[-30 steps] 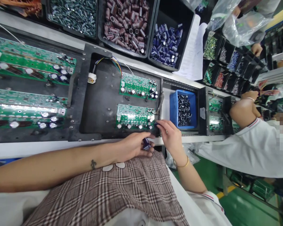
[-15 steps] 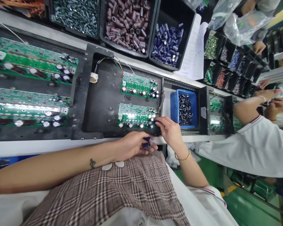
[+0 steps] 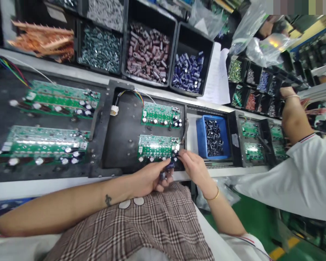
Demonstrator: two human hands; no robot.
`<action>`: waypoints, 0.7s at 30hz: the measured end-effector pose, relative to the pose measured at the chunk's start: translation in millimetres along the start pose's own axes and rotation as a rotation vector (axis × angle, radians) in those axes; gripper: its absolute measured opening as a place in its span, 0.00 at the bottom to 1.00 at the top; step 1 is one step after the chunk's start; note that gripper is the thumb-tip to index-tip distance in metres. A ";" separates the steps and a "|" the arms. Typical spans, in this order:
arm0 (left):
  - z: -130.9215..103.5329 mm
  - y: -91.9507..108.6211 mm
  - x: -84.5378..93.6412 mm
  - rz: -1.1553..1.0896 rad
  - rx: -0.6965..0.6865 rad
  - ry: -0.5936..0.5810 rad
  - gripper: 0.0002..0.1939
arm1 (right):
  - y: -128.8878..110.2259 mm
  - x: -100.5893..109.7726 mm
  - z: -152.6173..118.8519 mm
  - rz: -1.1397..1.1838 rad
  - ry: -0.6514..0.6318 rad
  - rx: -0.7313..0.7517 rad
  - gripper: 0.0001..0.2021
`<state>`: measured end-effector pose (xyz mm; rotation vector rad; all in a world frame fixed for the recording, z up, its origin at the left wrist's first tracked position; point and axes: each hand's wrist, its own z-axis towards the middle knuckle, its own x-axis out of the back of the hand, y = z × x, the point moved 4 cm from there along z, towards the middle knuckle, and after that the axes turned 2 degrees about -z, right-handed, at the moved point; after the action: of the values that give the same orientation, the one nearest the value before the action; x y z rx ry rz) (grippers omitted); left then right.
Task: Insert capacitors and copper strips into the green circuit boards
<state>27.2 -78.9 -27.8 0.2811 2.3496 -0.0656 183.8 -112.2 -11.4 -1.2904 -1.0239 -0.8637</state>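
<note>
My left hand (image 3: pixel 149 177) is closed around blue capacitors (image 3: pixel 170 165) just in front of the lower circuit board (image 3: pixel 157 146). My right hand (image 3: pixel 193 166) reaches the lower right corner of that green board, thumb and fingers pinched on a dark capacitor (image 3: pixel 177 154); the fingers partly hide it. Silver-topped capacitors stand along the near edge of the board. Above it in the same black carrier (image 3: pixel 119 145) lies a second green board (image 3: pixel 161 115) with several capacitors fitted and a wired white connector (image 3: pixel 114 110) at its left.
A blue bin (image 3: pixel 201 139) of small black parts stands right of my right hand. Behind the line are black bins of blue capacitors (image 3: pixel 187 70), brown capacitors (image 3: pixel 148 54) and teal parts (image 3: pixel 99 49). More boards (image 3: pixel 62 101) lie left. A co-worker's arm (image 3: pixel 296 116) reaches in at right.
The view has tilted, so the boards and bins sit lower in it. My right hand stays at the board's corner; my left hand has come closer to the board's near edge with its capacitors.
</note>
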 end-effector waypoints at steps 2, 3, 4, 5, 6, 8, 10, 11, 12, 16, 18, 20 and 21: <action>-2.2 -1.0 1.5 0.057 0.030 -0.017 0.24 | -9.0 7.1 -3.0 0.127 0.096 -0.053 0.12; -3.1 -1.1 1.2 0.100 0.039 -0.014 0.25 | -14.8 11.8 -4.4 0.199 0.130 -0.084 0.13; -3.4 0.3 -0.8 0.151 0.041 -0.001 0.25 | -21.1 16.8 -5.6 0.262 0.149 -0.102 0.15; -3.1 4.3 -5.4 0.204 0.033 0.014 0.26 | -26.8 23.0 -6.3 0.304 0.174 -0.106 0.14; -2.0 12.2 -13.3 0.255 0.014 0.025 0.26 | -30.3 30.6 -6.8 0.317 0.224 -0.119 0.13; 2.5 45.5 -39.0 0.339 -0.099 0.006 0.25 | -26.8 50.0 -8.6 0.281 0.453 -0.208 0.08; 4.4 106.8 -66.9 0.412 -0.371 -0.020 0.26 | -13.1 64.8 -11.6 0.252 0.704 -0.337 0.07; 1.0 144.9 -76.3 0.436 -0.546 -0.033 0.25 | -5.4 67.4 -12.5 0.255 0.775 -0.376 0.08; -7.3 185.3 -78.3 0.496 -0.747 0.022 0.25 | 1.7 66.7 -13.0 0.263 0.803 -0.388 0.08; -87.2 311.3 -16.9 1.094 -1.271 0.808 0.20 | 21.2 37.4 -26.9 0.285 0.636 -0.378 0.08; -141.0 338.5 38.6 1.207 -1.274 1.236 0.17 | 27.6 15.3 -43.3 0.317 0.540 -0.464 0.09; -181.1 346.8 85.1 1.215 -1.224 1.273 0.13 | 29.4 -3.8 -57.4 0.369 0.483 -0.549 0.11; -194.1 346.4 99.7 1.242 -1.202 1.241 0.11 | 28.1 -11.0 -61.4 0.398 0.465 -0.573 0.11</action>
<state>-98.6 302.2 53.4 1.2811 2.1842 2.5321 213.4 -170.7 -30.7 -1.5901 -0.1343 -1.1134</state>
